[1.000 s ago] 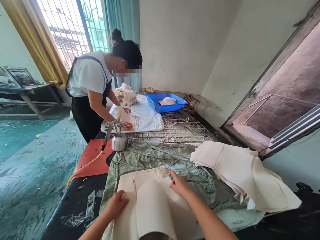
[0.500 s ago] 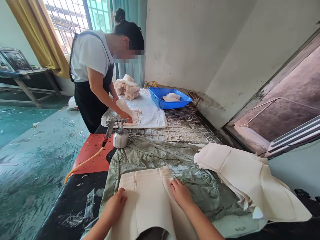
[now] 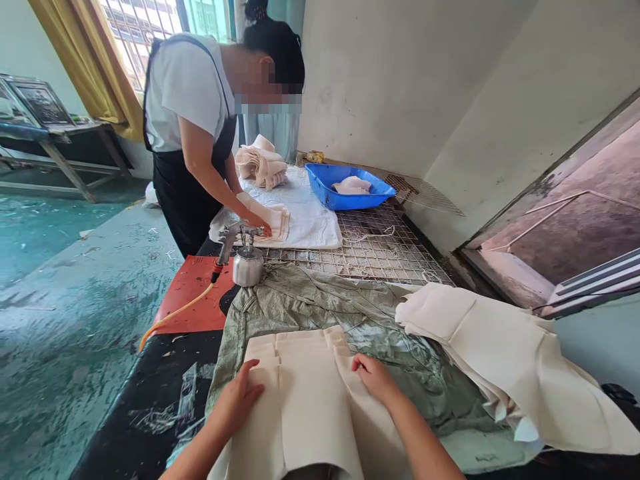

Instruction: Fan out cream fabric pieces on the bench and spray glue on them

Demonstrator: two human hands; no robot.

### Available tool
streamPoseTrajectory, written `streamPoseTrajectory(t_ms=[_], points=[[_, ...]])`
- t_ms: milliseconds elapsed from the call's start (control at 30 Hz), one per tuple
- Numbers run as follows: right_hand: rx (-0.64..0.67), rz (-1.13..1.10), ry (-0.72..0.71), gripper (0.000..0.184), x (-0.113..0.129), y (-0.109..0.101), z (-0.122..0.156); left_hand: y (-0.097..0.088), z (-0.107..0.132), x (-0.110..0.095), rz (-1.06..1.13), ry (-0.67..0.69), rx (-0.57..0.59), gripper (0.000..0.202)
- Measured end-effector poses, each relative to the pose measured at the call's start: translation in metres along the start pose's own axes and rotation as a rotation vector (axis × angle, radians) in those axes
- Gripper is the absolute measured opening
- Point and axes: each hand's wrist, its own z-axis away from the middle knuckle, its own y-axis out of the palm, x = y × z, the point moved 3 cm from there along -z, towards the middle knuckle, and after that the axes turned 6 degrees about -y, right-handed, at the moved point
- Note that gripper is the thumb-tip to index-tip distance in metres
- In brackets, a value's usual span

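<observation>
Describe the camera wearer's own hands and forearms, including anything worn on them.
The left hand and right hand are both ungloved, with no rings showing. The left forearm and right forearm are bare as far as they show: no sleeves, watch or bracelet.

I've got daylight through a barred window (image 3: 143, 30) on my feed, mustard curtain (image 3: 90, 73) beside it, kinda grubby walls (image 3: 380, 80), shiny green floor (image 3: 37, 230).
</observation>
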Motion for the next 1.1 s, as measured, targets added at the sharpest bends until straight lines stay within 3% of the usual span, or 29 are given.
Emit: streamPoseTrajectory(t_ms=[233,367,433,467,567,667,733,867,967,1033,1100], points=[[0.029,0.123,0.001,0.025,0.013,0.004,0.000,-0.004,0.002,-0.001,-0.187,0.003,0.063,0.049],[-0.106,0.246,-0.015,0.025,0.026,0.000,0.008,-0.005,0.008,-0.013,-0.317,0.087,-0.081,0.050],[-0.157,0.247,-0.072,0.028,0.036,-0.003,0.013,-0.003,0.012,-0.031,-0.383,0.189,-0.168,0.049],[-0.147,0.222,-0.113,0.030,0.041,-0.004,0.015,0.000,0.014,-0.043,-0.386,0.258,-0.159,0.048],[-0.050,0.152,-0.205,0.030,0.054,-0.001,0.024,0.018,0.022,-0.079,-0.307,0.432,0.106,0.040],[-0.018,0.174,-0.182,0.031,0.057,0.008,0.033,0.035,0.032,-0.098,-0.314,0.436,0.365,0.049],[-0.040,0.184,-0.159,0.031,0.055,0.019,0.038,0.040,0.036,-0.100,-0.353,0.410,0.411,0.054],[-0.146,0.142,-0.131,0.031,0.049,0.032,0.044,0.043,0.037,-0.097,-0.400,0.398,0.394,0.054],[-0.238,0.066,-0.147,0.030,0.034,0.008,0.039,0.045,0.029,-0.093,-0.413,0.392,0.366,0.054],[-0.347,0.131,-0.070,0.030,0.006,-0.034,0.035,0.048,0.016,-0.087,-0.412,0.393,0.349,0.053],[-0.465,0.276,0.101,0.030,-0.036,-0.092,0.037,0.055,0.000,-0.077,-0.421,0.420,0.323,0.055]])
